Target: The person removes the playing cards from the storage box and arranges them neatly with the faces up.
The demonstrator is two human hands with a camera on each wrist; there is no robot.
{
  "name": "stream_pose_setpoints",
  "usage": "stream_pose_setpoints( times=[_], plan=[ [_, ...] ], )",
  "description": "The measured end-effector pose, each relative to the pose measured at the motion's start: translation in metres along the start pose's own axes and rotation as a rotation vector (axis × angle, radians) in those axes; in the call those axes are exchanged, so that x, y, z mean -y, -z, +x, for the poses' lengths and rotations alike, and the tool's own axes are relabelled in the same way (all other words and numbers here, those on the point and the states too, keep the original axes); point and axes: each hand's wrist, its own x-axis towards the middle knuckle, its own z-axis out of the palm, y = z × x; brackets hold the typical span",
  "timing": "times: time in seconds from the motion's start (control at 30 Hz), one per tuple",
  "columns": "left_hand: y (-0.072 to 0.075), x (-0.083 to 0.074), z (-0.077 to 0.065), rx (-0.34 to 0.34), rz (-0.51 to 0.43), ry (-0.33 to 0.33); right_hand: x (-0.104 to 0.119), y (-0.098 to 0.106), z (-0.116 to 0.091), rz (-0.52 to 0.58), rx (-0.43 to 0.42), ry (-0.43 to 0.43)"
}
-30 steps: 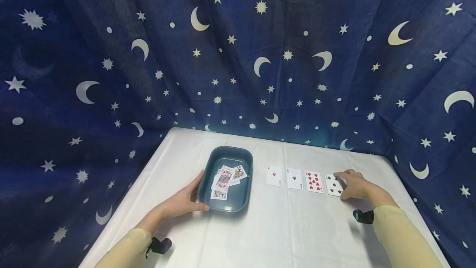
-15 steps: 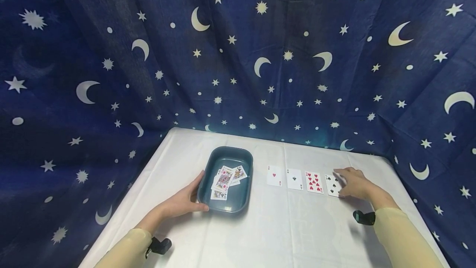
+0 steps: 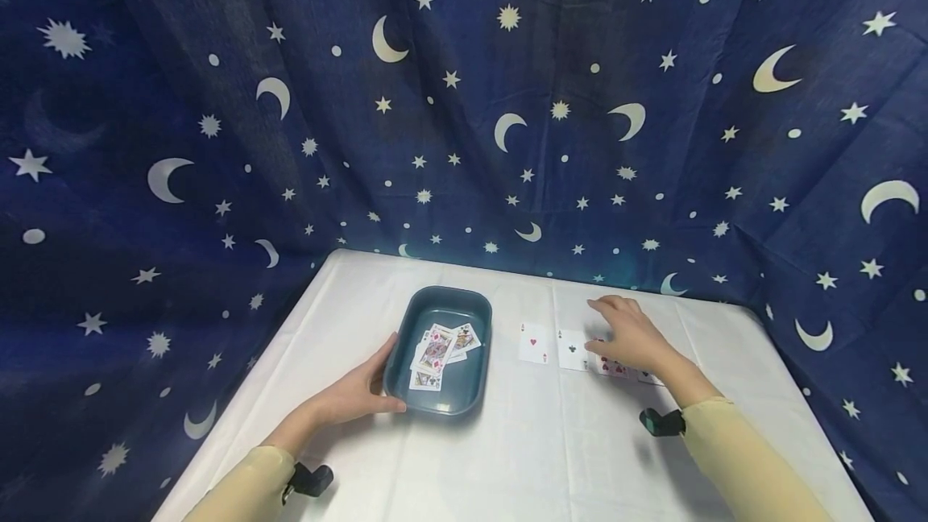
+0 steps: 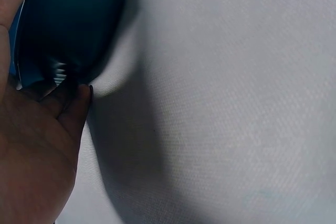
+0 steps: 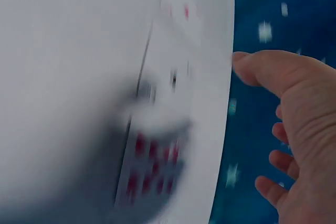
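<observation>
Over on the right of the white table (image 3: 493,466), four playing cards lie flat in a row: an ace of hearts (image 3: 533,343), an ace of clubs (image 3: 571,350), a many-pipped heart card (image 3: 612,369) and a last card (image 3: 650,379) mostly hidden by the arm. Above them hangs the person's right hand (image 3: 636,338), thumb and fingers apart with nothing between them, its shadow across the heart card. The left hand (image 3: 346,397) grips the side of a blue tray (image 3: 460,381), where court cards (image 3: 436,350) overlap in a loose pile. To my eye the cards are feather-light, springy and slick-faced, so a flat one should slide more readily than lift; I'd pinch opposite edges, or raise a corner first, without creasing it. The tray looks stiff and light, best steadied by its rim.
</observation>
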Motion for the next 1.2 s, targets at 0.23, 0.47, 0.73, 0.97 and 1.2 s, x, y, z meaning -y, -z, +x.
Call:
stream_pose_setpoints(
  times=[0.23,0.47,0.73,0.97,1.2],
  plan=[
    [0.001,-0.003,-0.001,0.008,-0.016,-0.004,0.072,-0.022,0.026,0.013,-0.043,0.166],
    [0.001,-0.001,0.001,0.015,-0.028,-0.012,0.135,-0.040,0.045,0.058,-0.023,0.282],
    [0.000,-0.001,0.001,0.019,-0.039,-0.015,0.177,-0.056,0.061,0.034,0.071,0.312],
    [0.000,-0.001,0.001,0.019,-0.036,-0.004,0.191,-0.073,0.071,-0.027,0.112,0.311],
    [0.000,-0.004,0.000,0.021,-0.018,0.014,0.205,-0.079,0.076,-0.053,0.144,0.311]
  ],
)
